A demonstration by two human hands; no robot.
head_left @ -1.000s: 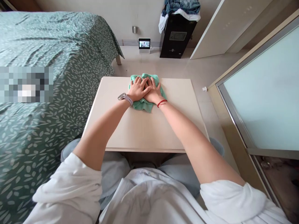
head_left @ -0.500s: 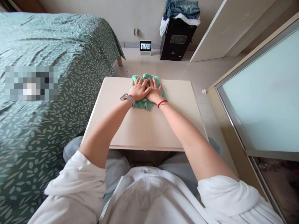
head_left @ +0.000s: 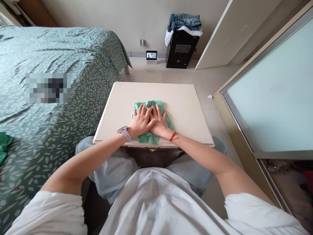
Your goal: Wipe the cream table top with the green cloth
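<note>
A green cloth (head_left: 149, 138) lies bunched on the pale tabletop (head_left: 186, 107), close to its near edge. Pressing flat on the cloth is my left hand (head_left: 141, 121), fingers spread, with a watch (head_left: 124, 132) on that wrist. My right hand (head_left: 159, 123) rests beside it on the same cloth, fingers also apart, and its inner side is partly covered by the left thumb. A red cord bracelet (head_left: 173, 136) circles the right wrist. Neither hand is wrapped round the cloth.
A bed with a green leaf-patterned cover (head_left: 80, 81) stands at the left, a bit of green fabric (head_left: 4, 145) on it. Beyond the table are a small screen (head_left: 151, 56) and a black cabinet (head_left: 179, 54) topped with folded jeans (head_left: 185, 21). Frosted sliding door (head_left: 274, 88) at right.
Both hands and the cloth have moved toward me, from the far part of the tabletop to near its front edge. My elbows are more bent, and the camera view has shifted.
</note>
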